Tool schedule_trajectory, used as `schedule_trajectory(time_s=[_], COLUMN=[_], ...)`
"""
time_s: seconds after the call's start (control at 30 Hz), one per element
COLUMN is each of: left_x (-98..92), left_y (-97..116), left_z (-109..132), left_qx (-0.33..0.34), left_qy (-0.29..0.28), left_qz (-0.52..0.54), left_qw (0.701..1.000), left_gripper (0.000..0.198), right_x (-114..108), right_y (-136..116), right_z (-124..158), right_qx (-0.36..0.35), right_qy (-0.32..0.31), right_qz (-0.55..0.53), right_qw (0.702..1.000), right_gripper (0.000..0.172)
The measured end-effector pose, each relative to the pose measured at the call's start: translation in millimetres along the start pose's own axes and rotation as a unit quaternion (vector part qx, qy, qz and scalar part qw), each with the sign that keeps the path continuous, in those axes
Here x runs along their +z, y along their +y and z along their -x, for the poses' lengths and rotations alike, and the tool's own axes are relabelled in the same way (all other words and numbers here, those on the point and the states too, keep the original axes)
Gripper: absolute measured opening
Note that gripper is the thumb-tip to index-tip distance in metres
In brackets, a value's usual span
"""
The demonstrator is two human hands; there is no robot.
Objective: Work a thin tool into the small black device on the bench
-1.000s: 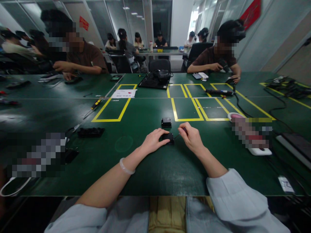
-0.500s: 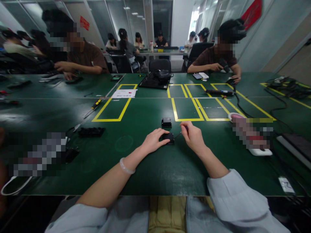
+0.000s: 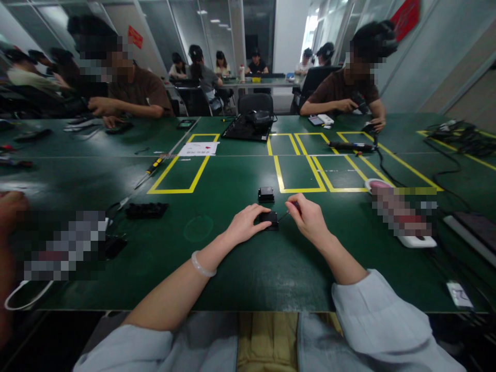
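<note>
My left hand [image 3: 249, 223] grips a small black box-like part [image 3: 270, 221] on the green table [image 3: 232, 279], thumb at its near edge and fingers along its far side. In my right hand [image 3: 305, 216] is a screwdriver [image 3: 284, 215], pinched by its handle. Its thin shaft points left and down to the right side of the black part; whether the tip touches is too small to tell. Just beyond sits a second small black box-like part [image 3: 266, 195], apart from both hands. My fingers hide some of the held part and most of the screwdriver handle.
A black slotted strip [image 3: 146, 210] lies to the left, near a yellow-black screwdriver [image 3: 155, 164]. Phones, one in a pale case [image 3: 416, 241], flank my arms. Yellow tape outlines [image 3: 302, 190] mark the table. A co-worker's hand [image 3: 11, 212] is at the left edge; two people work opposite.
My hands and the black part stay almost where they were, with the screwdriver shaft barely shifted. A co-worker's hand has come into view at the left edge.
</note>
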State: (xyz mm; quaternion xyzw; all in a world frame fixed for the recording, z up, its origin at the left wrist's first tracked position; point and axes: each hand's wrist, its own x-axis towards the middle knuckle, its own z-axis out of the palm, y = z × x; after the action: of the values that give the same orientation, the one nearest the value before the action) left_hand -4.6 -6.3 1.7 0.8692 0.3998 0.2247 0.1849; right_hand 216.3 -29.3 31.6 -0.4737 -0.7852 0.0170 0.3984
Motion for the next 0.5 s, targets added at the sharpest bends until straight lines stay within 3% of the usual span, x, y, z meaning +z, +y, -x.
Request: schedule_trajectory(time_s=[0.37, 0.5], left_x=[0.9, 0.8], left_y=[-1.5, -1.7], left_z=[0.0, -0.1], left_qx=[0.005, 0.003], left_qy=[0.008, 0.005], left_qz=[0.014, 0.013], left_qw=[1.0, 1.0], left_gripper=[0.034, 0.034], right_x=[-7.8, -5.5], right_y=[1.6, -0.4], right_z=[-4.3, -3.4], right_qx=[0.019, 0.014], right_qy=[-0.036, -0.012], right_qz=[0.011, 0.046], right_qw=[0.999, 0.999], right_gripper=[0.016, 0.02])
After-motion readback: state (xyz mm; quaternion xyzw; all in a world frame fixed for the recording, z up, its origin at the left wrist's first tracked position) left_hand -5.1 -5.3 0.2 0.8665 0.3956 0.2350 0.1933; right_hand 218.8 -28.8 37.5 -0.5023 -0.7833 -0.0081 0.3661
